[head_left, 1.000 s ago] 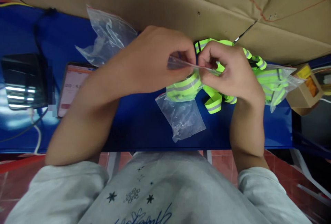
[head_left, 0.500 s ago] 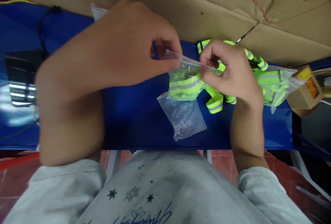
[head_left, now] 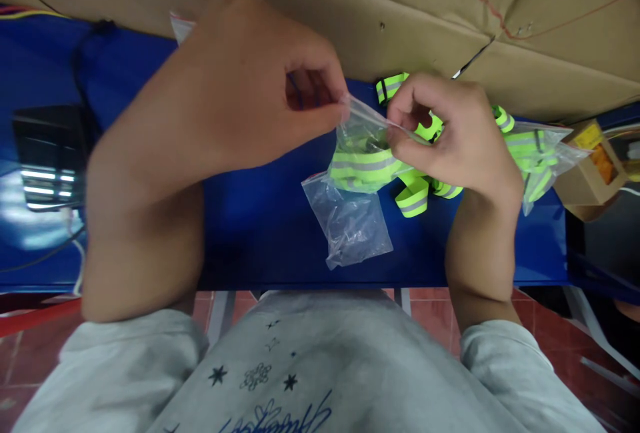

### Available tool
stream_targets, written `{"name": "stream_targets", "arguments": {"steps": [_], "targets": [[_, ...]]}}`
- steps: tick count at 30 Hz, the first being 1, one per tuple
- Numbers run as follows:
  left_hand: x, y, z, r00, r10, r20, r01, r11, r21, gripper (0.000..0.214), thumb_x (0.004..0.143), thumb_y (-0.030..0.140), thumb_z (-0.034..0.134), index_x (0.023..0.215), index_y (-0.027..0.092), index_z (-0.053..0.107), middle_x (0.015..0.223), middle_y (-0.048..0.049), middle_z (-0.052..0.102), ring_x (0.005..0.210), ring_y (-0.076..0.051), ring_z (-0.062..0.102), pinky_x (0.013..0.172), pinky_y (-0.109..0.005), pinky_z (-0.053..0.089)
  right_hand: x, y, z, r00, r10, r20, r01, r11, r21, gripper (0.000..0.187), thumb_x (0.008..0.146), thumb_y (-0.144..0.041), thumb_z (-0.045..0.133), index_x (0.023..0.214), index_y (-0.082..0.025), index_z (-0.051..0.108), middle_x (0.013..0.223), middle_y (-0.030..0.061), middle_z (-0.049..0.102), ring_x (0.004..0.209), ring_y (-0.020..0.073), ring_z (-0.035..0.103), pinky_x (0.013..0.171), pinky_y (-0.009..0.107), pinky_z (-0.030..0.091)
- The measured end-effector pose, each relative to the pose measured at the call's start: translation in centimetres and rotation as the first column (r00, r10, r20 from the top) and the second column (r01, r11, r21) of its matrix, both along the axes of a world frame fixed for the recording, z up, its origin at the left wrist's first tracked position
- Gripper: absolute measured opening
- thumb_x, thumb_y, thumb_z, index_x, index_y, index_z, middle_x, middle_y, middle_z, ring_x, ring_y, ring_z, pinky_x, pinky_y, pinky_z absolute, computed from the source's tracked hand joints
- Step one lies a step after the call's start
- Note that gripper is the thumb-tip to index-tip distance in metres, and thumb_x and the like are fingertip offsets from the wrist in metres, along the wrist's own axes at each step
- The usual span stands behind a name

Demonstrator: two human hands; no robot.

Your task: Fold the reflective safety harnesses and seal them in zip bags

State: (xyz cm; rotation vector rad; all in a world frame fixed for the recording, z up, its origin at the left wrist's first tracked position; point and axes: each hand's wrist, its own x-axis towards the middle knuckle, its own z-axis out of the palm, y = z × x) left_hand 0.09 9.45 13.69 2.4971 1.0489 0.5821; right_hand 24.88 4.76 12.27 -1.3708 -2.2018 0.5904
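Note:
My left hand [head_left: 260,86] pinches the left end of the top edge of a clear plastic bag [head_left: 365,146]. My right hand [head_left: 450,133] pinches the same edge from the right. The bag holds a folded neon-yellow reflective band [head_left: 361,167] with grey stripes. Under it lies an empty clear bag [head_left: 350,226] on the blue table [head_left: 260,219]. More loose reflective bands [head_left: 415,196] stick out below my right hand.
Another clear bag of reflective bands [head_left: 537,159] lies at the right, beside a small cardboard box [head_left: 590,173]. A cardboard sheet [head_left: 400,13] runs along the back. A dark device [head_left: 45,153] and cables sit at the far left.
My left hand has lifted and moved left along the bag's top edge, now covering the phone and the empty bags at the back left. My right hand keeps its pinch.

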Motion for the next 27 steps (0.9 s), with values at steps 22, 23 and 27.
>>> {"name": "stream_targets", "arguments": {"steps": [22,23,27], "targets": [[1.8,-0.2,-1.2,0.992,-0.125,0.036,0.121,0.988,0.095,0.012,0.093,0.028,0.063,0.094,0.022,0.073,0.09,-0.0013,0.072,0.082,-0.019,0.063,0.081,-0.035,0.044,0.1,-0.1,0.1,0.999,-0.005,-0.031,0.003,0.997,-0.08,0.009,0.089,-0.041,0.072,0.089,-0.035,0.066,0.084,0.0009,0.069,0.079,0.0258,0.062,0.079,0.044,0.05],[1.8,-0.1,-1.3,0.991,-0.123,0.052,0.118,0.989,0.094,0.012,0.093,0.028,0.063,0.095,0.022,0.074,0.091,-0.0017,0.073,0.082,-0.019,0.064,0.081,-0.036,0.045,0.2,-0.1,0.2,1.0,0.005,-0.03,-0.008,0.997,-0.08,0.007,0.09,-0.041,0.071,0.09,-0.034,0.067,0.085,0.0009,0.069,0.079,0.0255,0.063,0.079,0.043,0.05],[1.6,0.2,-1.2,0.986,-0.128,0.11,0.123,0.991,0.05,0.014,0.096,0.024,0.061,0.097,0.022,0.075,0.091,-0.0016,0.075,0.083,-0.018,0.066,0.084,-0.036,0.048,0.8,-0.1,0.5,0.998,-0.018,-0.063,0.013,0.997,-0.08,0.005,0.092,-0.035,0.071,0.089,-0.032,0.068,0.081,0.001,0.068,0.075,0.0244,0.063,0.074,0.043,0.05]]}}
